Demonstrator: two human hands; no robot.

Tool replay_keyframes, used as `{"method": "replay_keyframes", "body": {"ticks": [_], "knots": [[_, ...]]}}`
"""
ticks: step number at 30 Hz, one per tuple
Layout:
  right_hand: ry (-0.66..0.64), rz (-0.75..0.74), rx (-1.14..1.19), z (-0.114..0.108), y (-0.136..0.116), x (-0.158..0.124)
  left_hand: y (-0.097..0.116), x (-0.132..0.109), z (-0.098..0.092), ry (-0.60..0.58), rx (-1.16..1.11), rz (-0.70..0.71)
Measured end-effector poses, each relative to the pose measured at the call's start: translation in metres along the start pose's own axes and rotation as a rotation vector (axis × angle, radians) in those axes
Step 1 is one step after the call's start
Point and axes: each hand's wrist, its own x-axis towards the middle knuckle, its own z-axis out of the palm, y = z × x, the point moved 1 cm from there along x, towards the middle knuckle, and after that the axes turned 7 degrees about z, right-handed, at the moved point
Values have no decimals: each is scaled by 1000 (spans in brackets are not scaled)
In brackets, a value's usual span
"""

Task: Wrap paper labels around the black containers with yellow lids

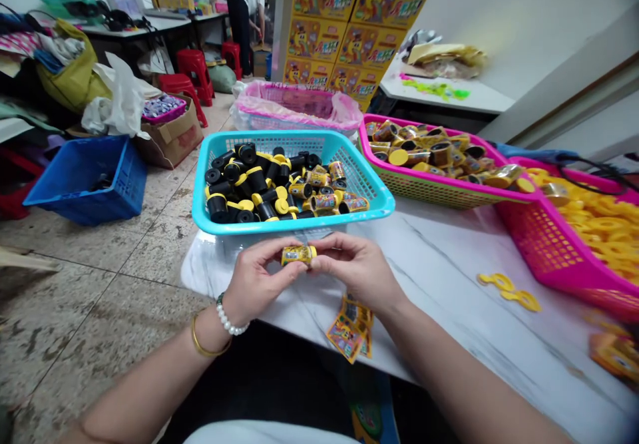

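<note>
Between my two hands is a small canister (pixel 296 255) with a yellow printed label and a yellow rim at its right end, held on its side above the table's near edge. My left hand (pixel 262 277) grips its left end between thumb and fingers. The fingertips of my right hand (pixel 359 271) pinch its right end, partly hiding it. Just beyond stands a turquoise basket (pixel 294 227) with black, yellow-capped canisters (pixel 254 178) and some labelled ones (pixel 327 198). Below my right hand lie several printed yellow labels (pixel 349 331).
On the right, a pink basket (pixel 424 188) carries labelled canisters; another pink basket (pixel 544 237) has yellow plastic parts. Two loose yellow parts (pixel 509 291) lie on the marbled table (pixel 429 284). A blue crate (pixel 90 184) sits on the floor; a person (pixel 244 11) bends over behind.
</note>
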Motion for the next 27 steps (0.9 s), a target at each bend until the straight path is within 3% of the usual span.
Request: {"method": "replay_keyframes", "body": {"ticks": [2,4,7,9,12,17,19,22,27], "knots": [[10,-145,-63,-1,-1,-1,0,1,0,1,-104,-99],[36,-416,-236,-5,-2,-2,-1,4,1,-44,-201,-211],[23,-772,-527,-8,-5,-7,-2,7,0,-210,-242,-363],[14,-863,-615,-8,-6,-10,-3,8,-1,-300,-234,-429],[61,-737,-538,-2,-4,-13,-2,10,-2,-311,-240,-435],[47,-76,-78,9,5,-11,2,10,-2,-261,-297,-312],[16,94,33,11,6,-9,3,9,-1,-265,-337,-268],[-2,181,162,9,4,-4,1,8,2,-264,-380,-247],[-57,169,215,4,5,1,-3,8,3,-179,-372,-261]]}}
